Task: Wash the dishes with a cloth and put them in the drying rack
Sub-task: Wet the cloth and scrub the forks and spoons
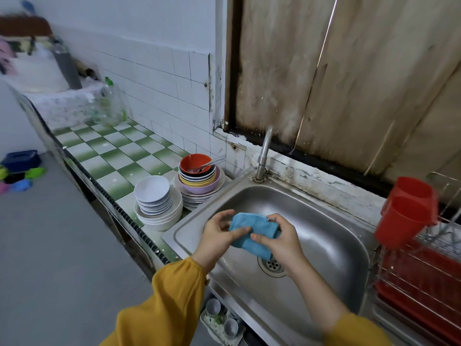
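Both our hands are on the cloth [252, 233] over the sink [324, 221]: our left hand [219, 233] pinches its left edge between thumb and curled fingers, and our right hand [279, 242] grips its right end, thumb on top. The cloth is bunched between them, its long axis running left to right, hanging above the basin just short of the drain [272, 265]. We judge that washing has not begun, since no dish is in the sink and we can make out no water from the tap [264, 151]. The next move turns on where the dishes sit: the stack of white dishes [153, 193] and the stack of coloured bowls [199, 179], topped by a red bowl with cutlery in it, stand on the checked counter [112, 156] left of the basin, just beside its rim. Our left hand is the nearer one, so it would likely let go and reach across while the right holds the cloth. The drying rack [419, 270] lies on the opposite side, nearer our right hand
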{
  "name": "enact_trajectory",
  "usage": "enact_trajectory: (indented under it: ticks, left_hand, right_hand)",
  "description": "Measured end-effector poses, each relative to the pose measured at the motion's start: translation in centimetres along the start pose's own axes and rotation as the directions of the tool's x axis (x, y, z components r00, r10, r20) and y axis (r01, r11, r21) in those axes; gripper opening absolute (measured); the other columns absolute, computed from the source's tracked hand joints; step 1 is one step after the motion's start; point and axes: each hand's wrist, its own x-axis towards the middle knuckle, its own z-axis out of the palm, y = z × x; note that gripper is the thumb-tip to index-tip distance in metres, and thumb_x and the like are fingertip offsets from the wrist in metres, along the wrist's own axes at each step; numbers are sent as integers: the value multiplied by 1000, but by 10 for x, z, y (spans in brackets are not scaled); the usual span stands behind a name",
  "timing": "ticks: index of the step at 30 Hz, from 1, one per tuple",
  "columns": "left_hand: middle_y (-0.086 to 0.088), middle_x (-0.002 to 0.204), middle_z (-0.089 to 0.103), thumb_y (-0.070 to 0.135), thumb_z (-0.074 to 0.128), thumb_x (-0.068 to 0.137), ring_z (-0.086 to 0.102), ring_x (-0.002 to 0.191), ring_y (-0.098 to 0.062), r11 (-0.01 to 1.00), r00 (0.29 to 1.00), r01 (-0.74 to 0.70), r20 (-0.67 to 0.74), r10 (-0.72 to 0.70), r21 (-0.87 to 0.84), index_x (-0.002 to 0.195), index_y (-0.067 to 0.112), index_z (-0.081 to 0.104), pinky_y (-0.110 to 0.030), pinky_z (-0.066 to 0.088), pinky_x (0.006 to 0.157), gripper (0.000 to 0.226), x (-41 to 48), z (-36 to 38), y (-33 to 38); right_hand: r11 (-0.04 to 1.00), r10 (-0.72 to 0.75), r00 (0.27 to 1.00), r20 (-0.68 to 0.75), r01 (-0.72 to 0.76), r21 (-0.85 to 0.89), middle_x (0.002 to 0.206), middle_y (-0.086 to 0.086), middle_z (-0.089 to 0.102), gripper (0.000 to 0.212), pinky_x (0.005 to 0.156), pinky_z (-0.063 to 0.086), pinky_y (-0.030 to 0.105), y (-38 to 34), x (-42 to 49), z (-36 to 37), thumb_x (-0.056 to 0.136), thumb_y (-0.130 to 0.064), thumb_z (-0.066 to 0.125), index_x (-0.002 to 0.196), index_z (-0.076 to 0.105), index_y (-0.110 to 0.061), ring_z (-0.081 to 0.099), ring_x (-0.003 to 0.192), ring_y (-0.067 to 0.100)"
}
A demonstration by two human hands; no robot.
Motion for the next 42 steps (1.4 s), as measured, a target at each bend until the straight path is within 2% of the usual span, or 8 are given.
enact_trajectory:
  ticks: [7,12,15,19,23,27,33,42]
  left_hand:
    - [-11,107,72,-4,64,85,69,99,-23,984,976,-32,205,68,-177,111,5,64,-29,57,81,28,4,-10,2]
    - [2,101,70,-6,68,83,64,97,-12,990,993,-119,34,117,81,108,8,67,-14,52,75,29,26,-21,11]
    - [6,99,64,6,76,80,59,90,-5,979,996,-82,-18,87,185,109,15,65,-14,52,70,32,49,-41,15]
    - [2,110,62,23,82,76,56,103,-14,922,996,-86,60,69,378,111,23,60,-27,50,87,41,94,-78,19]
    - [0,103,64,22,72,87,59,98,-15,890,993,-114,47,104,441,114,12,65,-25,48,85,30,150,-115,32]
    - [-9,119,66,8,55,96,57,115,-25,785,997,-68,5,82,615,116,8,67,-28,41,95,23,224,-156,42]
    - [-13,127,62,0,48,96,57,116,-28,454,990,-138,136,37,880,123,7,63,-28,43,96,31,317,-188,54]
    - [-11,115,63,9,64,91,59,107,-23,247,952,-185,236,-195,951,122,3,59,-27,47,91,32,365,-181,39]
  right_hand:
    - [805,248,948,201,-317,501,112,12,69,56,73,58,34,-2,-7,8,71,7,72,123,56,-10,68,98,27]
    - [751,295,924,245,-382,538,111,17,71,28,87,54,45,2,4,27,90,-1,57,116,63,-6,66,103,32]
    - [734,322,932,168,-358,577,109,17,71,33,72,58,40,0,19,49,84,-2,63,117,62,-6,68,98,31]
    - [666,360,926,115,-341,664,105,18,72,50,64,60,33,-2,41,80,68,-2,69,118,61,-1,71,89,29]
    - [534,436,892,119,-363,764,97,18,73,34,60,58,32,-3,67,115,84,2,54,118,60,-1,72,79,29]
    - [466,456,882,115,-347,814,92,20,73,27,93,45,55,-7,92,144,90,-2,45,113,58,-6,64,94,39]
    - [386,524,849,72,-312,868,94,23,71,20,61,57,52,-8,133,171,95,0,43,108,58,-7,63,92,42]
    - [590,510,859,-45,-311,745,85,17,74,29,52,57,33,-9,162,191,89,12,43,103,63,-4,69,75,34]
